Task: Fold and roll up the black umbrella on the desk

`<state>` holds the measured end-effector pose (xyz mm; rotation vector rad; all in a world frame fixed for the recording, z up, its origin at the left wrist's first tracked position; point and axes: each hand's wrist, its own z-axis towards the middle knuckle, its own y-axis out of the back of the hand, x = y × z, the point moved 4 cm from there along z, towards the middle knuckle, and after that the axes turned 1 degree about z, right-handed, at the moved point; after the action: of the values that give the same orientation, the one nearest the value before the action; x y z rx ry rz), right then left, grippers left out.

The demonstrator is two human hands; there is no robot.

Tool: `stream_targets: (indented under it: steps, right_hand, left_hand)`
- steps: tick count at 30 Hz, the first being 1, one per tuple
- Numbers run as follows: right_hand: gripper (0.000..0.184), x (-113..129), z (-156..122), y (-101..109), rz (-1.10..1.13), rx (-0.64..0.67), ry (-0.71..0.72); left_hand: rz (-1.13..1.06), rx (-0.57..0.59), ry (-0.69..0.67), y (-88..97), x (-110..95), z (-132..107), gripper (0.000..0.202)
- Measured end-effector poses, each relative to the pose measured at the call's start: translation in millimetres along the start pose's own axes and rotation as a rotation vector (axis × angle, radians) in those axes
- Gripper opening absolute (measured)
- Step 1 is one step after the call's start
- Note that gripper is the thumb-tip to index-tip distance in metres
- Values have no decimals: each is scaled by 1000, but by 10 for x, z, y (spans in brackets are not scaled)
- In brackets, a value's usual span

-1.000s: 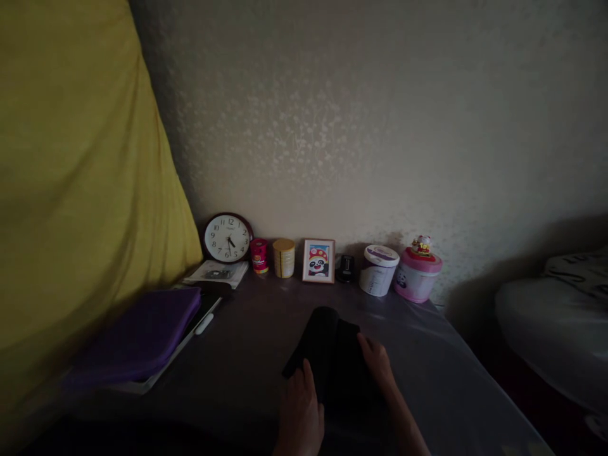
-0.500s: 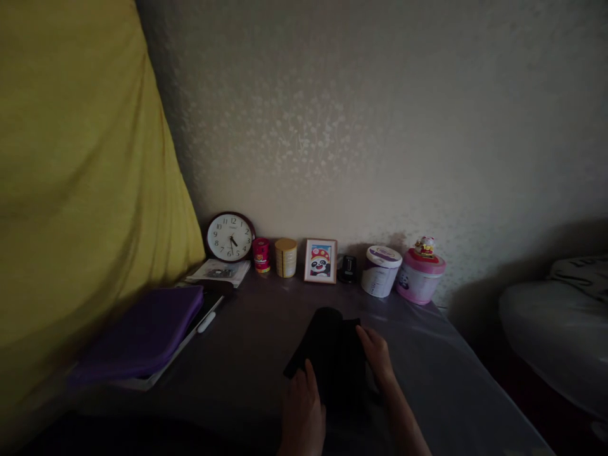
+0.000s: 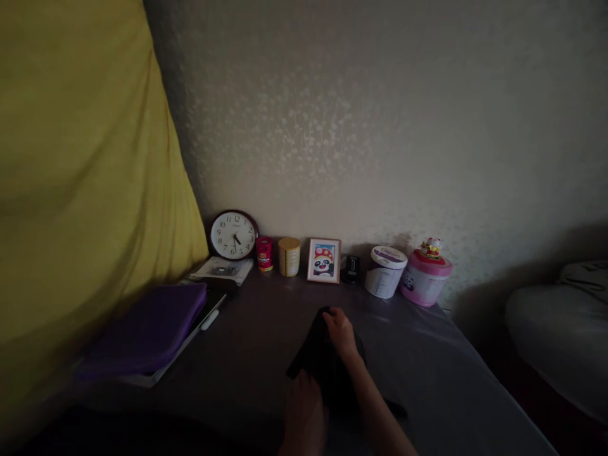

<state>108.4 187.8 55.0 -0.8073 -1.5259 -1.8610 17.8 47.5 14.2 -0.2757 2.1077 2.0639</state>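
A piece of black cloth [image 3: 313, 345], too dark to tell its kind, lies on the grey-covered table in front of me. My right hand [image 3: 340, 330] reaches across it, fingers closed on its far edge. Down at the near left edge of the cloth, my left hand [image 3: 304, 400] has its fingers curled onto the fabric. A dark strip of the cloth sticks out to the right beneath my right forearm. Shadow hides most of its folds.
Along the wall stand a clock [image 3: 234, 235], a red can [image 3: 265, 254], a yellow-lidded can [image 3: 289, 257], a panda picture frame [image 3: 323, 260], a white tub [image 3: 384, 272] and a pink tub [image 3: 424, 278]. A purple case [image 3: 147, 329] lies left, beside a yellow curtain [image 3: 85, 158].
My right hand has moved left and away from me, from the right part of the black cloth to its far edge. The raised right flap has folded over. My left hand stays near its place.
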Motion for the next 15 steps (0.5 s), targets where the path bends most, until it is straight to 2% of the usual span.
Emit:
stream_targets:
  steps: [4, 9, 11, 13, 15]
  right_hand:
    - [39, 68, -35, -139, -226, 89, 11]
    - [42, 82, -69, -218, -449, 114, 71]
    - [41, 75, -86, -243, -496, 116, 102]
    - [40, 71, -103, -254, -513, 108, 131]
    - [39, 77, -123, -257, -507, 117, 159]
  left_hand:
    - [22, -17, 11, -25, 2, -2, 44]
    - [-33, -76, 1, -263, 146, -8, 55]
    - [-62, -98, -64, -330, 215, -21, 57]
    - [-81, -156, -86, -283, 271, -48, 56]
    - [-80, -253, -128, -118, 260, -92, 56]
